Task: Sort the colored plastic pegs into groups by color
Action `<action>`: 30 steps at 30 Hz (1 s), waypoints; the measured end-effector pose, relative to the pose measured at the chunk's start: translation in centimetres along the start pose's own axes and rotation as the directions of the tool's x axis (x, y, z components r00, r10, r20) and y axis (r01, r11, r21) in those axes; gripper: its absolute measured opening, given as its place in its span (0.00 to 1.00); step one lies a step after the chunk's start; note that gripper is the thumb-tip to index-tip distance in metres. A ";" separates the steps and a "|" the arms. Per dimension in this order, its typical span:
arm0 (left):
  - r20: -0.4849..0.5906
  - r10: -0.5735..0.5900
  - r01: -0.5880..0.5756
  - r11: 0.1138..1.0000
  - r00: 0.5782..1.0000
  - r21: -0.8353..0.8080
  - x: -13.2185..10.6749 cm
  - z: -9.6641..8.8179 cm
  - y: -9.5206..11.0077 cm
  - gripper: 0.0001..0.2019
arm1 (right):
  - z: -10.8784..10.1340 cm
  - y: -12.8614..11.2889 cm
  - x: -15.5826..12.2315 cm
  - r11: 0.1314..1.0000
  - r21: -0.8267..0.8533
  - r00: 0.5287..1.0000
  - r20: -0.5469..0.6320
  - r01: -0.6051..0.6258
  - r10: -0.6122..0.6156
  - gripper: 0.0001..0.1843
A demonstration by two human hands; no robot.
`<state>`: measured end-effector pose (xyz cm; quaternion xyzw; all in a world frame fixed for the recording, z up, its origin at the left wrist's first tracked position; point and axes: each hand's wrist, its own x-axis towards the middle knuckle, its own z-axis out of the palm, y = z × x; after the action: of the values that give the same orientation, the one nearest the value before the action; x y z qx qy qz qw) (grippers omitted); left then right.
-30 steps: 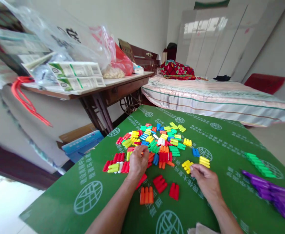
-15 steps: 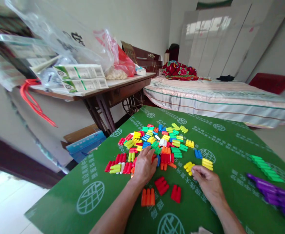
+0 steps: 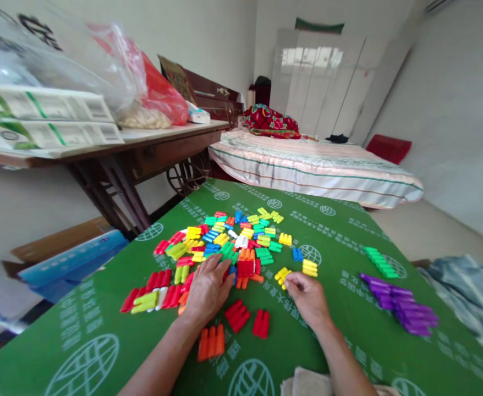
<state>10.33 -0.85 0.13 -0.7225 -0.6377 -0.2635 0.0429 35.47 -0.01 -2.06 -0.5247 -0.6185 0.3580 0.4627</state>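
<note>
My left hand (image 3: 209, 287) lies palm down on the near side of a heap of colourful plastic building blocks (image 3: 225, 236); its fingers are spread, and the blocks under them are partly hidden. My right hand (image 3: 308, 296) pinches a yellow block (image 3: 283, 276) between thumb and fingertips, low over the green table (image 3: 151, 352). Just beyond that hand are another yellow block (image 3: 309, 268) and a blue block (image 3: 297, 253). Between my forearms lie an orange block (image 3: 211, 342) and two red blocks (image 3: 261, 323).
Joined purple blocks (image 3: 402, 305) and a green row of blocks (image 3: 380, 262) lie on the right. A beige cloth (image 3: 307, 383) rests at the near edge. A wooden desk (image 3: 151, 159) with boxes and bags stands left, a bed (image 3: 316, 165) behind.
The view has swung to the right, so everything sits further left and more of the purple blocks and beige cloth shows. Both hands have kept nearly the same places on the table.
</note>
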 end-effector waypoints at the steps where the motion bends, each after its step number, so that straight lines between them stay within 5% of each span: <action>1: -0.003 0.014 -0.014 1.000 1.000 0.003 0.1 0.1 -0.1 0.14 | 0.0 0.0 0.1 1.000 -0.002 1.000 0.000 -0.003 0.003 0.11; 14: 0.022 -0.108 0.110 0.988 0.994 -0.108 0.2 -0.7 0.7 0.08 | -0.1 0.3 -0.4 1.000 -0.005 1.000 0.002 -0.027 0.027 0.13; 24: 0.171 -0.316 0.283 0.940 0.933 0.193 2.1 -1.8 3.8 0.16 | -0.1 0.5 -0.2 1.000 -0.007 1.000 -0.003 -0.015 0.015 0.13; 30: 0.190 -0.366 0.344 0.928 0.911 0.141 3.3 -1.8 4.0 0.14 | 0.1 0.5 -0.2 1.000 -0.001 1.000 0.017 -0.017 0.017 0.12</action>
<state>13.65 0.68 4.14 -0.6152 -0.7722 -0.1545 -0.0366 35.57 -0.13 -2.56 -0.5271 -0.6181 0.3660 0.4541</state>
